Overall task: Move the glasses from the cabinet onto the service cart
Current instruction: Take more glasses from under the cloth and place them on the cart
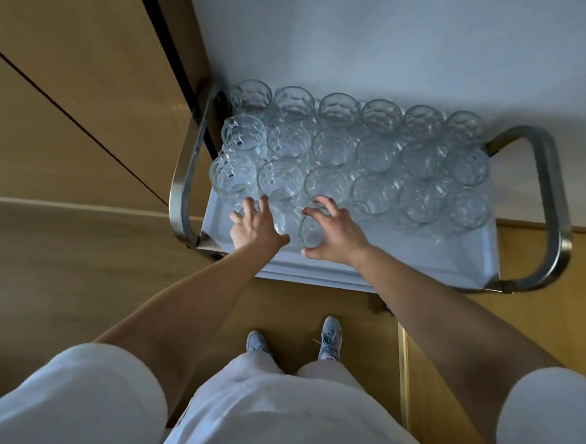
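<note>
Your left hand curls round the left glass, and your right hand grips the right glass. Both stand upright, mouths up and long axes vertical, on the near part of the service cart, just in front of three rows of upright glasses.

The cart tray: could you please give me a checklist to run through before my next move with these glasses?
1. Right hand grips the right glass: ok.
2. Left hand holds the left glass firmly: cannot tell.
3. Both glasses rest flat on the tray: cannot tell.
4. Bare tray space at front right: ok.
5. Back rows stand upright: ok.
</note>
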`<move>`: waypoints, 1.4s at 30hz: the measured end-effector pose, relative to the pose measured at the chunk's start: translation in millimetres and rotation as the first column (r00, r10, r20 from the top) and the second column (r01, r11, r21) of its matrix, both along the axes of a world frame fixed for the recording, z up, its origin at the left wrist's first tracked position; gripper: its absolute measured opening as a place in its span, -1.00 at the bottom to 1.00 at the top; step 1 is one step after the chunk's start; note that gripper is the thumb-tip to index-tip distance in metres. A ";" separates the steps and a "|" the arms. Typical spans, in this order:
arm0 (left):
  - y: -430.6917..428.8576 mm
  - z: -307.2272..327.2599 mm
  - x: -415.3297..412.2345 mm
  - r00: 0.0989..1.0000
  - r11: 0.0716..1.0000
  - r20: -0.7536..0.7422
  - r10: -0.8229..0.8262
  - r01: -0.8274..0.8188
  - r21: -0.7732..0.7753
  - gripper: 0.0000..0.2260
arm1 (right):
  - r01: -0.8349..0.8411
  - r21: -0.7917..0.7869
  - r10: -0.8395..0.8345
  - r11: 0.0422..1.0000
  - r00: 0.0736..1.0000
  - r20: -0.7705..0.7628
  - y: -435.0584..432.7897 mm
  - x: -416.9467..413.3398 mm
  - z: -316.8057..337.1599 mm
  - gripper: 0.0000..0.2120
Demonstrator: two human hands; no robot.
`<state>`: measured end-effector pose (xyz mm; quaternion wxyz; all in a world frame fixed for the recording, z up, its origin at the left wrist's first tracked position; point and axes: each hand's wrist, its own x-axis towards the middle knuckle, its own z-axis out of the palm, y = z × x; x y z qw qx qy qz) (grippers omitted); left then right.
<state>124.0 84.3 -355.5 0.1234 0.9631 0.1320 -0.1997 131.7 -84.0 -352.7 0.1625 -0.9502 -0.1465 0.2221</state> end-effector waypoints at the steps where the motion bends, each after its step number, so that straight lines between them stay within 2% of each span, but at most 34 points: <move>1: -0.6 1.0 0.0 1.000 1.000 -0.003 -0.012 0.012 -0.008 -0.12 | 0.009 0.004 -0.009 1.000 1.000 0.001 2.2 -0.6 -1.6 -0.21; 7: 2.8 3.5 -2.3 0.969 0.968 -0.023 -0.246 0.244 -0.055 -0.16 | 0.010 0.023 -0.010 1.000 1.000 0.013 5.0 -0.8 -6.6 -0.19; 12: 9.2 2.0 -2.4 0.963 0.957 0.002 -0.268 0.266 -0.116 -0.18 | -0.003 0.026 0.003 1.000 1.000 -0.010 3.8 1.6 -6.3 -0.19; 15: 9.5 -1.9 -6.6 0.968 0.964 0.054 -0.243 0.248 -0.100 -0.20 | -0.001 0.019 0.001 1.000 1.000 -0.007 4.2 1.8 -6.3 -0.19; 18: 7.7 -2.4 -5.0 0.976 0.972 0.068 -0.207 0.213 -0.099 -0.11 | 0.008 0.023 -0.008 1.000 1.000 0.004 4.3 0.5 -7.3 -0.19; 21: 6.1 -3.9 -3.9 0.985 0.980 0.059 -0.160 0.165 -0.111 0.01 | 0.023 0.010 -0.023 1.000 1.000 -0.016 5.6 -0.9 -8.4 -0.20; 27: 5.8 -9.0 -4.7 0.999 0.981 -0.023 -0.028 0.023 -0.191 0.08 | 0.028 -0.090 -0.034 0.996 0.998 -0.061 5.8 -2.2 -3.5 -0.17; 32: 8.8 -3.6 -1.8 0.995 0.990 -0.067 -0.074 0.065 -0.124 0.23 | -0.010 -0.095 -0.003 0.995 0.992 -0.128 1.5 -1.8 0.5 -0.03; 37: 22.0 6.1 -3.7 0.990 0.978 -0.110 -0.094 0.071 -0.196 0.25 | -0.049 -0.095 0.039 0.994 0.993 -0.108 -8.3 1.2 7.0 0.02; 40: 35.7 10.0 -10.6 0.990 0.977 -0.094 -0.104 0.084 -0.198 0.26 | -0.075 -0.084 0.069 0.994 0.995 -0.075 -14.0 5.3 12.6 -0.01; 42: 44.0 13.8 -17.1 0.990 0.978 -0.100 -0.104 0.084 -0.192 0.26 | -0.063 -0.034 0.063 0.997 0.998 0.016 -16.4 6.1 14.7 -0.16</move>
